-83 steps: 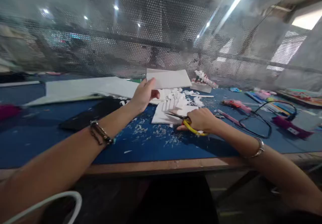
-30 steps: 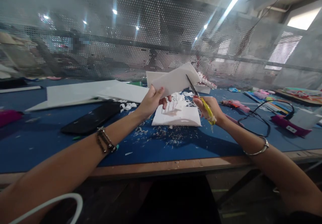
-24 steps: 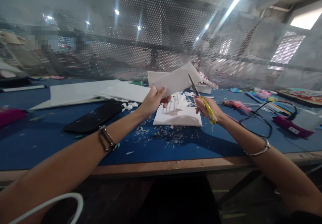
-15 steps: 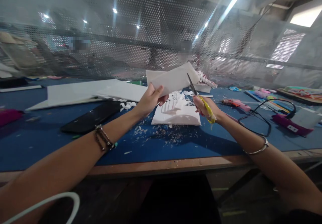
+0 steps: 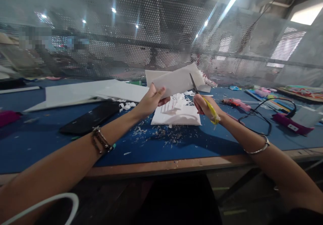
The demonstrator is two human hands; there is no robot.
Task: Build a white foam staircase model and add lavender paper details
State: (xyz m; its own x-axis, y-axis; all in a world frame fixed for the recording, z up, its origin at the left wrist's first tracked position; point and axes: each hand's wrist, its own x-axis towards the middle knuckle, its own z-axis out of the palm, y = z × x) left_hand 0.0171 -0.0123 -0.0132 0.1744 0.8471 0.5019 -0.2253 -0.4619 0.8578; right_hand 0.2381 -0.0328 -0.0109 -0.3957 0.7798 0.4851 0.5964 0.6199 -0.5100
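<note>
My left hand pinches the near corner of a white foam sheet and holds it tilted above the blue table. My right hand grips yellow-handled scissors, whose dark blades point up against the sheet's right edge. Below both hands lies another white foam piece with cut strips and white scraps scattered around it.
A black flat object lies left of my hands, with large white sheets behind it. To the right are a pink glue gun, a black cable and coloured items. A perforated mesh screen closes the table's far side.
My right hand has lifted the scissors off the table and brought them up to the sheet. My left hand has tilted the sheet and keeps it raised.
</note>
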